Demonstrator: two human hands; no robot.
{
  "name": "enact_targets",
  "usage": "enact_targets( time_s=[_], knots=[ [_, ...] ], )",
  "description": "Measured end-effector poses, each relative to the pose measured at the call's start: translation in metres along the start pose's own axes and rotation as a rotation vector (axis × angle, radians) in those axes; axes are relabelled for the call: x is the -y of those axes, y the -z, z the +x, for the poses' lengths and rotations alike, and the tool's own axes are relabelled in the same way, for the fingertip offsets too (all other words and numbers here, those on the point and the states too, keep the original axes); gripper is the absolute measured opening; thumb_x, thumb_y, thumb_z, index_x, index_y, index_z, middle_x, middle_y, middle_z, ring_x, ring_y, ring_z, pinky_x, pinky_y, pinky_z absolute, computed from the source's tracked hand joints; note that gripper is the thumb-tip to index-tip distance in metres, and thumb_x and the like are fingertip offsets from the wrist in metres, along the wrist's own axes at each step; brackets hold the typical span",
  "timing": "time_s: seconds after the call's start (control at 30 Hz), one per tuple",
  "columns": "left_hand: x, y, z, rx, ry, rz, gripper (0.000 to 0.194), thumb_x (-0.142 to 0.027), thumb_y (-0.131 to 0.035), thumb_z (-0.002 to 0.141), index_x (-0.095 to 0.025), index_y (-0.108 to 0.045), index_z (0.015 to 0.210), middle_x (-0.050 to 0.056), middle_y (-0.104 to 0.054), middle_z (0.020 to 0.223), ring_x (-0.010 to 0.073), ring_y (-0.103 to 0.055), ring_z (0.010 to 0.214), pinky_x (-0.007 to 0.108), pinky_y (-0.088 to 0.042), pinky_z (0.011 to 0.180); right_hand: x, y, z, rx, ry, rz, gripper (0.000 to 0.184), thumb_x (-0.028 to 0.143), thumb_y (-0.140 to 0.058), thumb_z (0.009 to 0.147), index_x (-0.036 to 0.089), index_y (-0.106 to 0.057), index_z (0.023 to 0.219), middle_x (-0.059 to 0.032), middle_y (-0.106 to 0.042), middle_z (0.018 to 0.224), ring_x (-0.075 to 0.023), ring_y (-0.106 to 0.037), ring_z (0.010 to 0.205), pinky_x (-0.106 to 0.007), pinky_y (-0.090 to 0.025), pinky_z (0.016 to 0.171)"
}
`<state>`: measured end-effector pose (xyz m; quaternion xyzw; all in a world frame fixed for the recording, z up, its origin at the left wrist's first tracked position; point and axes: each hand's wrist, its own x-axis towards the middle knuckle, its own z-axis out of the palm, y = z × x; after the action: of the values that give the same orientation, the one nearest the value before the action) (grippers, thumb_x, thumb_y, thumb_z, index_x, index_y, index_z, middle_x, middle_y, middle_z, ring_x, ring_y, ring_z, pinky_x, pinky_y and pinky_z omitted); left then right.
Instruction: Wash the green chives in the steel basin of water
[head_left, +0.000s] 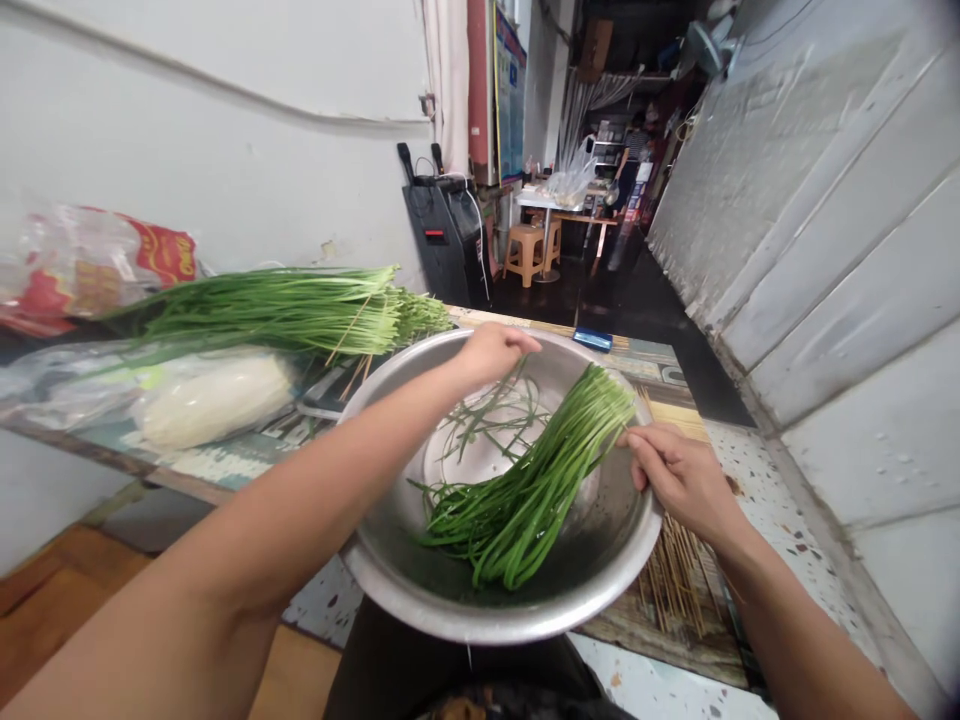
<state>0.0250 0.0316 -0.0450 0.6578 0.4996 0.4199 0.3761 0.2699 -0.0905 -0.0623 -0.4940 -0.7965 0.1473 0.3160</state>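
A large metal basin (600,575) sits in front of me, holding a bundle of green chives (529,490) and a few loose strands (491,415). My left hand (491,352) reaches over the basin's far rim, fingers curled down and pinched on a thin green strand. At the basin's right rim my right hand (679,475) is closed, its fingertips pinching the cut ends of the chive bundle.
A big sheaf of chives (285,310) lies on the table to the left, beside a bagged white vegetable (214,400) and a red-printed plastic bag (90,260). Bamboo skewers (679,570) lie under the basin's right side. A white wall runs along the right; a corridor with stools lies ahead.
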Motion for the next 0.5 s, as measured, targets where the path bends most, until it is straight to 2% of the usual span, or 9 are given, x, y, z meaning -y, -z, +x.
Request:
enact_targets(
  time_s=[0.07,0.13,0.2,0.33,0.4,0.5],
  knots=[
    [0.012,0.012,0.006,-0.018,0.03,0.138,0.018,-0.005,-0.061,0.063,-0.017,-0.074,0.069,0.005,-0.071,0.071,0.0174,-0.064,0.07,0.03,-0.048,0.079,0.0,0.0,0.0,0.0,-0.004,-0.007,0.035,0.03,-0.041,0.092,0.021,-0.056,0.061,0.002,-0.057,0.052,-0.0145,-0.057,0.064,-0.028,-0.041,0.071],
    [0.02,0.018,0.005,0.072,0.043,0.181,0.015,-0.011,-0.064,0.065,-0.017,-0.075,0.073,0.006,-0.071,0.072,0.0174,-0.063,0.071,0.03,-0.048,0.079,0.0,0.001,0.0,-0.002,-0.008,-0.02,0.033,0.031,-0.042,0.091,0.022,-0.057,0.064,0.0029,-0.056,0.051,-0.0138,-0.056,0.06,-0.028,-0.041,0.069],
    [0.02,0.016,-0.001,0.192,0.048,0.1,0.018,-0.021,-0.067,0.068,-0.019,-0.075,0.084,0.006,-0.072,0.083,0.0175,-0.064,0.078,0.03,-0.047,0.082,0.0,0.001,0.001,-0.008,-0.001,-0.031,0.03,0.033,-0.042,0.091,0.022,-0.059,0.068,0.0033,-0.056,0.051,-0.0135,-0.055,0.058,-0.028,-0.041,0.068],
    [-0.003,-0.005,-0.017,0.411,-0.011,-0.205,0.034,-0.038,-0.067,0.074,-0.022,-0.069,0.103,0.007,-0.067,0.11,0.0174,-0.06,0.101,0.03,-0.042,0.092,-0.002,0.001,0.002,-0.026,0.043,-0.027,0.028,0.033,-0.042,0.092,0.022,-0.059,0.074,0.003,-0.056,0.052,-0.014,-0.056,0.06,-0.028,-0.042,0.067],
    [-0.015,-0.018,-0.024,0.504,-0.051,-0.339,0.036,-0.044,-0.063,0.076,-0.02,-0.069,0.102,0.007,-0.067,0.11,0.0173,-0.059,0.102,0.031,-0.041,0.094,-0.002,0.0,0.001,-0.029,0.049,-0.01,0.026,0.033,-0.041,0.092,0.022,-0.06,0.08,0.0035,-0.054,0.051,-0.0136,-0.056,0.058,-0.027,-0.043,0.066],
    [-0.025,-0.031,-0.03,0.594,-0.057,-0.466,0.042,-0.051,-0.059,0.078,-0.016,-0.07,0.097,0.008,-0.069,0.099,0.0173,-0.062,0.091,0.032,-0.044,0.089,-0.003,0.0,0.0,-0.054,0.035,0.015,0.025,0.033,-0.041,0.092,0.021,-0.061,0.087,0.0028,-0.055,0.054,-0.0135,-0.056,0.056,-0.027,-0.043,0.061]
  ],
)
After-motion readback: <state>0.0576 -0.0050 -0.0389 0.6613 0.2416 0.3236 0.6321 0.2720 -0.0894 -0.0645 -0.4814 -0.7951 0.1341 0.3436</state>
